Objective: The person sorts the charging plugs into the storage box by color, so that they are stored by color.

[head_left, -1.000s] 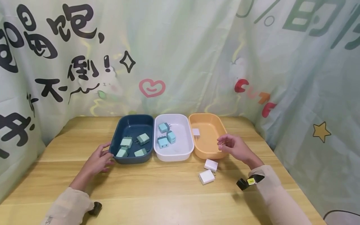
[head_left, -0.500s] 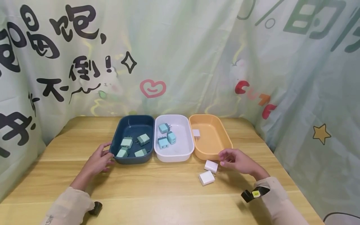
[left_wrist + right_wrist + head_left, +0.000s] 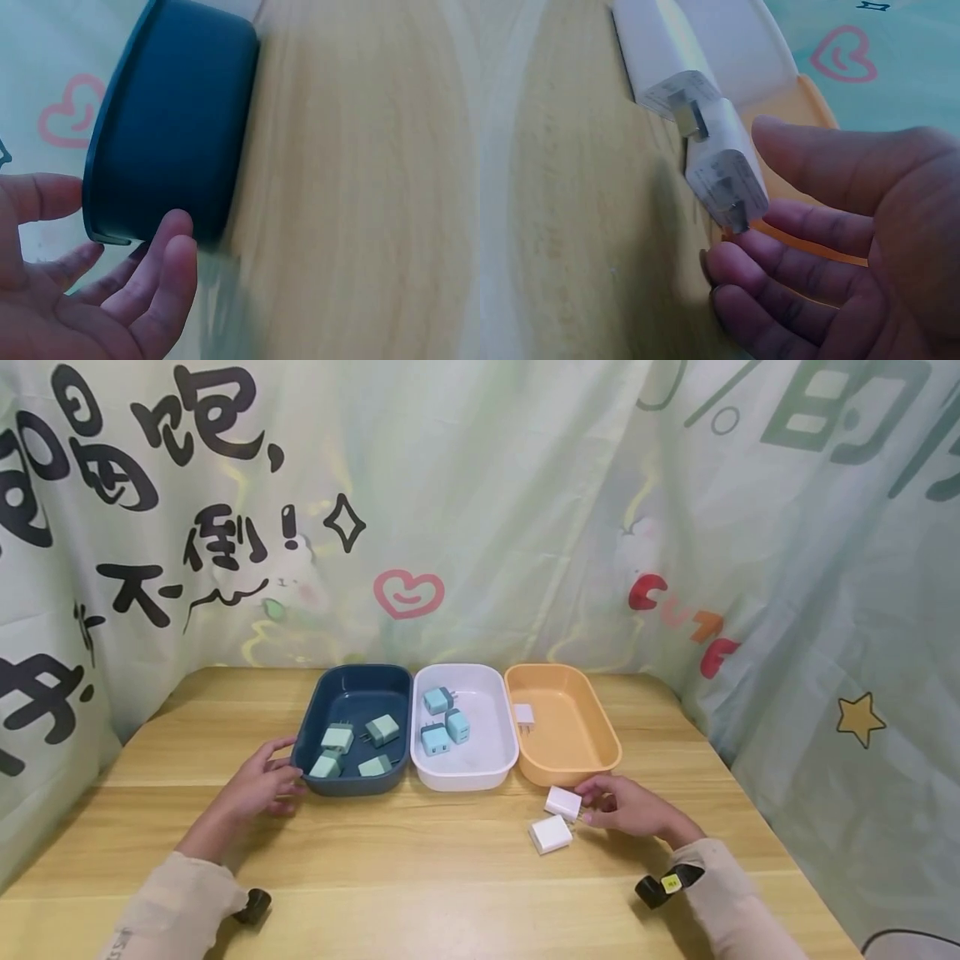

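My left hand (image 3: 258, 787) is at the front left corner of a dark blue tray (image 3: 360, 703). In the left wrist view its thumb meets the rim and its loosely bent fingers (image 3: 175, 274) lie against the outer wall. My right hand (image 3: 633, 806) is low over the table, just in front of an orange tray (image 3: 566, 735). Its thumb and fingers are parted beside the prongs of a white charger plug (image 3: 731, 176), with nothing gripped. Another white charger plug (image 3: 551, 835) lies nearer me. Both have their metal prongs pointing toward the right hand.
Several pale green charger plugs (image 3: 382, 731) lie in the dark blue tray. A white tray (image 3: 480, 760) between the other two holds three light blue charger plugs (image 3: 435, 740). One white charger plug (image 3: 523, 716) sits inside the orange tray. A printed curtain (image 3: 487, 527) hangs behind the wooden table (image 3: 420, 877).
My right hand has come down from over the orange tray's right front edge to the table, beside the white charger plugs. My left hand has stayed at the dark blue tray's corner.
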The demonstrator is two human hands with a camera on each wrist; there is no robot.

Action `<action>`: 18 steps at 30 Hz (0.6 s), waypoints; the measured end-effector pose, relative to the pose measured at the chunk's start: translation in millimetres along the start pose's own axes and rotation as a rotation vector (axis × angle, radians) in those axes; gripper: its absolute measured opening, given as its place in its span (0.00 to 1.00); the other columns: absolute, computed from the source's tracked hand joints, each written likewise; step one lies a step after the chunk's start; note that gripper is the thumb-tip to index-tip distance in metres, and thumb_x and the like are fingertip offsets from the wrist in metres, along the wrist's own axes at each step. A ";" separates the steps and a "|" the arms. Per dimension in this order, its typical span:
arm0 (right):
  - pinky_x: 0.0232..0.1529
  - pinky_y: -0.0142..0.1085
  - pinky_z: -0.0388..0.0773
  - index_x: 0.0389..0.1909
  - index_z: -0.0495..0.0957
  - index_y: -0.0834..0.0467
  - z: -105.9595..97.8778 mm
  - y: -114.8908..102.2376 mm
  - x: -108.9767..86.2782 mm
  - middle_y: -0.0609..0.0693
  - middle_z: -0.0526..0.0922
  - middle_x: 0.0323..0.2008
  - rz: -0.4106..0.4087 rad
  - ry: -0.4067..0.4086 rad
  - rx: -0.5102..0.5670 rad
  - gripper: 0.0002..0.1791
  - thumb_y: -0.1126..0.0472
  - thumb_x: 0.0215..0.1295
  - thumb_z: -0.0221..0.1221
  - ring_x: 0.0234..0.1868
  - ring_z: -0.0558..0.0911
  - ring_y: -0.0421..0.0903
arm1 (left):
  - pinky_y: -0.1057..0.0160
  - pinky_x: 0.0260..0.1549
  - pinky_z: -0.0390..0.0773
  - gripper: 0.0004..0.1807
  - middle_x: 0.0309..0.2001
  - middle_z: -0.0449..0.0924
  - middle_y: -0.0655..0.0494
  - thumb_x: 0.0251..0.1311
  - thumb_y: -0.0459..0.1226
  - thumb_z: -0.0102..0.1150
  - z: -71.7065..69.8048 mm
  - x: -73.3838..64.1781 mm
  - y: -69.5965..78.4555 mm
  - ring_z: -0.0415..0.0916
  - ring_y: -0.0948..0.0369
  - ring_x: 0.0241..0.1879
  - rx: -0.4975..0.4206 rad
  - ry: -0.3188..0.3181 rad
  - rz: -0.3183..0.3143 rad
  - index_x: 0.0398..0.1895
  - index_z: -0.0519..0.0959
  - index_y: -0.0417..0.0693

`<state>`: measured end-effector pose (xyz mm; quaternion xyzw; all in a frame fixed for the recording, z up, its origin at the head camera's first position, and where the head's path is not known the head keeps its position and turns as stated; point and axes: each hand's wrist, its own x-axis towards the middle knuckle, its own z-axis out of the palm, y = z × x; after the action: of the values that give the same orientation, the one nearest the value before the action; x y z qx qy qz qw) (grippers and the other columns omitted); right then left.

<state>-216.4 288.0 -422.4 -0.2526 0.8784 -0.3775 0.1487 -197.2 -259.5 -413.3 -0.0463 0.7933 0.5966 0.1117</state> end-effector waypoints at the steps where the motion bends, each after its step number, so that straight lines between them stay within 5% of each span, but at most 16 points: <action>1: 0.36 0.34 0.74 0.49 0.75 0.65 1.1 -0.1 0.9 0.52 0.79 0.40 0.001 0.004 -0.005 0.20 0.60 0.59 0.66 0.41 0.76 0.47 | 0.53 0.37 0.80 0.35 0.69 0.52 0.26 0.71 0.33 0.43 -0.1 0.0 0.1 0.78 0.48 0.46 -0.014 -0.004 0.001 0.77 0.43 0.45; 13: 0.30 0.32 0.73 0.42 0.78 0.61 14.0 6.3 9.9 0.46 0.77 0.31 -0.051 0.071 -0.137 0.19 0.57 0.52 0.72 0.29 0.74 0.38 | 0.58 0.32 0.82 0.34 0.70 0.50 0.28 0.72 0.32 0.38 -0.1 1.3 4.8 0.81 0.55 0.38 -0.152 -0.016 -0.035 0.77 0.39 0.45; 18: 0.26 0.32 0.73 0.38 0.78 0.62 17.3 3.5 8.3 0.45 0.77 0.28 -0.142 0.121 -0.148 0.17 0.56 0.53 0.71 0.26 0.73 0.36 | 0.59 0.31 0.82 0.34 0.70 0.49 0.28 0.72 0.31 0.36 0.5 2.5 9.0 0.81 0.54 0.38 -0.164 -0.012 -0.059 0.77 0.38 0.46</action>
<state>-216.6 275.3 -437.2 -0.3013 0.8912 -0.3356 0.0493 -201.4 -256.3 -405.6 -0.0752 0.7394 0.6563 0.1298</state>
